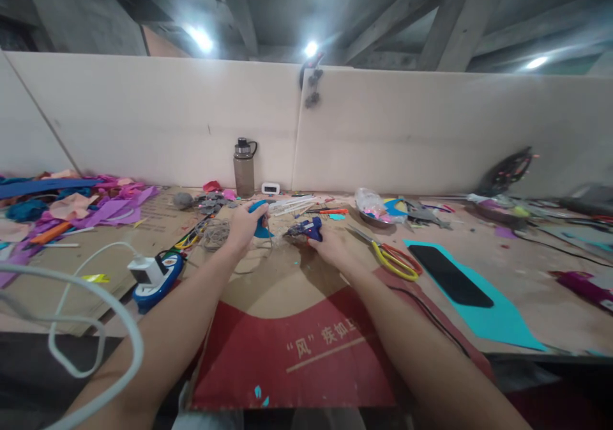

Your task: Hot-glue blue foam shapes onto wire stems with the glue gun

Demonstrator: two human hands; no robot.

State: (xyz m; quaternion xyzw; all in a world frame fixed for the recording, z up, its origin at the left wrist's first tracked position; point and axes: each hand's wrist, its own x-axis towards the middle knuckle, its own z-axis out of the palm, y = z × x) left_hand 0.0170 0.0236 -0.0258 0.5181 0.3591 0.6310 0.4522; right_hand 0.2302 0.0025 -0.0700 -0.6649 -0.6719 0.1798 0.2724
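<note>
My left hand [245, 227] is closed on a small curved blue piece [261, 230], perhaps felt or paper; the fingers cover part of it. In my right hand [329, 246] is a dark blue glue gun [311, 228], its nozzle directed left toward the blue piece with a gap between them. Below the nozzle, clear strands of glue [283, 241] lie on the cardboard [297, 283]. A coil of twine [213, 234] sits beside my left wrist. To the right of my right hand lie scissors [393, 262] with yellow and orange handles.
A blue power strip [160, 283] with a white charger [146, 270] stands left, its white cable looping up front. A phone [450, 275] rests on turquoise sheet [507, 318] at right. Behind are a bottle [244, 174], white sticks [292, 205] and a bowl [376, 220]. Fabric scraps [74, 205] fill the far left.
</note>
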